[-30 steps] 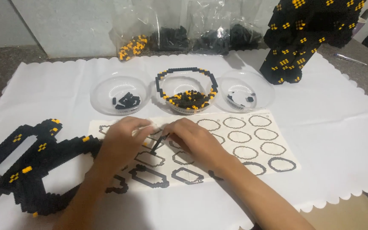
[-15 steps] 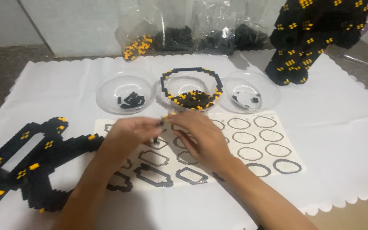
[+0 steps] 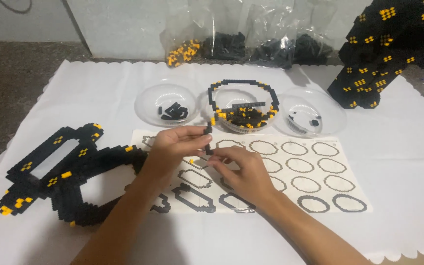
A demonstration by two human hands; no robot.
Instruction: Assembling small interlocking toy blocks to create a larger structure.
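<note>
A short strip of black bricks (image 3: 208,138) is held upright between the two hands, above the far left part of the template sheet (image 3: 320,184). Its long axis runs near to far, almost vertical in the view. The top of the strip is pinched by the left hand (image 3: 175,147), whose grip is clenched on it from the left; the bottom end is pinched by the right hand (image 3: 241,169), clenched on it from the right and from nearer. Both hands are thus touching the strip, the left higher and farther, the right lower and nearer. A single yellow brick (image 3: 191,161) lies on the sheet just beneath the left hand.

Just beyond the strip stands the middle clear bowl (image 3: 266,122), filled with black and yellow bricks and topped by a black ring; a left bowl (image 3: 145,105) and a right bowl (image 3: 332,115) flank it. The desk is covered by a white scalloped cloth (image 3: 99,88). A flat black-and-yellow brick frame (image 3: 50,172) lies to the left, a tall brick figure (image 3: 388,49) at the far right, and bags of bricks (image 3: 251,44) along the far edge.
</note>
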